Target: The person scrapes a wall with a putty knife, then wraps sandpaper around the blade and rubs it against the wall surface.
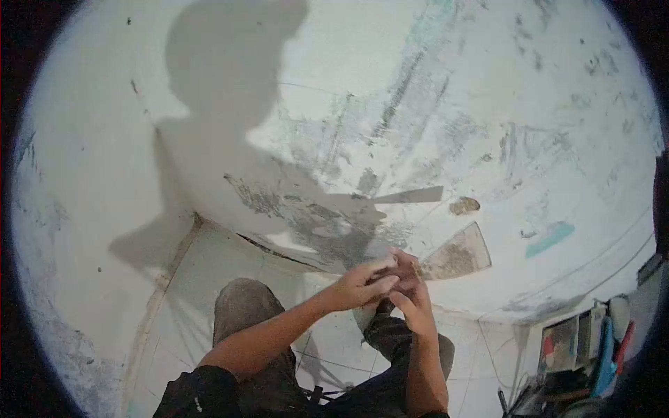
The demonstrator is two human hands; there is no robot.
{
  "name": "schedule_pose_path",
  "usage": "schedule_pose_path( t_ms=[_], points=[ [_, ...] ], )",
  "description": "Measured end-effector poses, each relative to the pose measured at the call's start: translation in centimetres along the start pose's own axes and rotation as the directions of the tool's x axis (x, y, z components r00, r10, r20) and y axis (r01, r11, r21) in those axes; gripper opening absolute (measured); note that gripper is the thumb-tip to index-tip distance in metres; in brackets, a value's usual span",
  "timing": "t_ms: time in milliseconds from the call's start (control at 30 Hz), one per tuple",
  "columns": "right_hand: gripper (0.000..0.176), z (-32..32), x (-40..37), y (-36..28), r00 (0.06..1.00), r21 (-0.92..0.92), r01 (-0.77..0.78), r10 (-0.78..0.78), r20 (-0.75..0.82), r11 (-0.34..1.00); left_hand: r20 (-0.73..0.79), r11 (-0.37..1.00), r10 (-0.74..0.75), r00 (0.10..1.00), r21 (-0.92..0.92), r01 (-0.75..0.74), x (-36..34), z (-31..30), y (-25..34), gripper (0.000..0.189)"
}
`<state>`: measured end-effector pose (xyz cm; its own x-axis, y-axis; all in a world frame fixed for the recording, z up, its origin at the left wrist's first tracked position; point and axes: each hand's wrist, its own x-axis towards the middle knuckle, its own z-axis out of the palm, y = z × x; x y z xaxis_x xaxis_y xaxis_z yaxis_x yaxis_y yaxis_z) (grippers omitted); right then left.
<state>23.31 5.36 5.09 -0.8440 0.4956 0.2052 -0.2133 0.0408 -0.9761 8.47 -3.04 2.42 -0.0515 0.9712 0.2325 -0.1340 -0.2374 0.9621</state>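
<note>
A putty knife (pixel 460 255) with a wide, stained, fan-shaped blade points to the right, in front of the wall. My right hand (pixel 417 303) is closed at its narrow end, and the fingers hide the handle. My left hand (pixel 362 284) meets the right one from the left, with its fingers curled against the right palm and fingers. Whatever lies between the left fingers is hidden. Both hands are in front of my body, above my knees.
A white wall (pixel 320 49) with grey and green patches curves around in front, meeting another wall at a corner on the left. Pale floor tiles (pixel 474 362) lie below. Assorted items crowd a shelf-like box (pixel 568 341) at lower right. My shadow falls on the wall.
</note>
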Motion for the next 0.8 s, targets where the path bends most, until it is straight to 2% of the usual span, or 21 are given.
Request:
schedule_pose_path(
  t_ms=[33, 67, 167, 200, 233, 300, 333, 367, 433, 467, 500, 567, 600, 633, 700, 767, 800],
  points=[
    [0.068, 0.1, -0.1, 0.1, 0.999, 0.077, 0.049, -0.050, 0.004, 0.996, 0.040, 0.994, 0.007, 0.999, -0.106, -0.003, 0.0, 0.4, -0.1, 0.032],
    [0.068, 0.1, -0.4, 0.3, 0.998, 0.078, 0.052, -0.053, 0.013, 0.996, 0.018, 0.975, -0.048, 0.999, -0.218, 0.051, -0.2, 0.9, -0.5, 0.035],
    [0.062, -0.1, -1.0, 0.9, 0.999, 0.079, -0.018, 0.020, -0.032, 0.997, 0.055, 0.964, -0.092, 0.994, -0.246, 0.103, -0.3, 1.4, 0.4, 0.040],
    [0.056, 0.1, -0.9, -0.2, 1.000, 0.018, -0.021, 0.021, -0.003, 1.000, 0.111, 0.956, -0.143, 0.983, -0.240, 0.167, 0.0, 1.1, -1.7, 0.044],
    [0.056, 0.3, -1.0, -0.6, 1.000, 0.015, -0.023, 0.023, 0.001, 1.000, 0.109, 0.956, -0.140, 0.984, -0.243, 0.163, 0.1, 1.4, -2.7, 0.044],
    [0.048, 0.8, -1.2, -1.1, 0.979, 0.007, -0.118, 0.118, -0.165, 0.993, 0.011, 0.995, 0.055, 0.998, -0.086, -0.054, 0.3, 1.9, -3.9, 0.048],
    [0.037, 1.8, -0.8, -1.0, 0.974, 0.010, 0.010, -0.007, -0.226, 1.000, 0.050, 0.980, -0.024, 0.998, -0.196, 0.033, -0.2, 2.4, -0.8, 0.054],
    [0.037, 2.0, -0.5, -1.1, 0.975, 0.011, 0.002, 0.001, -0.223, 1.000, 0.045, 0.979, -0.028, 0.999, -0.201, 0.036, -0.4, 2.5, -0.5, 0.054],
    [0.030, 2.1, -0.5, -1.2, 0.968, -0.033, 0.087, -0.092, -0.235, 0.996, 0.079, 0.983, -0.093, 0.992, -0.151, 0.104, -0.7, 2.8, -0.6, 0.053],
    [0.030, 1.9, -0.9, -1.0, 0.963, -0.069, 0.060, -0.076, -0.258, 0.996, 0.073, 0.982, -0.091, 0.993, -0.157, 0.101, -0.7, 2.6, -0.9, 0.053],
    [0.030, 2.0, -0.9, -1.5, 0.965, -0.073, 0.056, -0.073, -0.253, 0.996, 0.137, 0.990, -0.056, 0.989, -0.120, 0.072, -0.4, 2.2, -1.7, 0.055],
    [0.031, 2.4, -0.9, -2.8, 0.980, -0.196, 0.068, -0.103, -0.170, 0.978, 0.271, 0.999, 0.004, 0.963, -0.051, 0.010, -0.1, 1.6, -2.9, 0.061],
    [0.028, 2.2, -0.8, -2.5, 0.980, -0.241, 0.139, -0.169, -0.109, 0.960, 0.126, 0.939, 0.236, 0.964, 0.226, -0.259, 0.0, 0.9, -2.5, 0.051],
    [0.028, 2.6, -0.8, -2.5, 0.979, -0.244, 0.134, -0.166, -0.115, 0.961, 0.130, 0.941, 0.234, 0.964, 0.221, -0.258, 0.0, -0.3, -1.3, 0.051],
    [0.016, 3.5, -0.8, -2.7, 0.983, -0.204, 0.119, -0.144, -0.110, 0.972, 0.177, 0.683, 0.395, 0.901, 0.599, -0.418, -0.2, -3.4, 1.5, 0.036],
    [0.017, 2.5, -0.9, -2.0, 0.979, -0.255, 0.093, -0.135, -0.151, 0.963, 0.127, 0.674, 0.417, 0.900, 0.621, -0.401, -0.3, -5.2, 1.9, 0.030],
    [0.019, 2.6, -0.7, -2.1, 0.984, -0.123, 0.052, -0.072, -0.166, 0.991, 0.078, 0.726, 0.403, 0.912, 0.579, -0.370, -0.6, -5.5, 1.9, 0.029]
  ],
)
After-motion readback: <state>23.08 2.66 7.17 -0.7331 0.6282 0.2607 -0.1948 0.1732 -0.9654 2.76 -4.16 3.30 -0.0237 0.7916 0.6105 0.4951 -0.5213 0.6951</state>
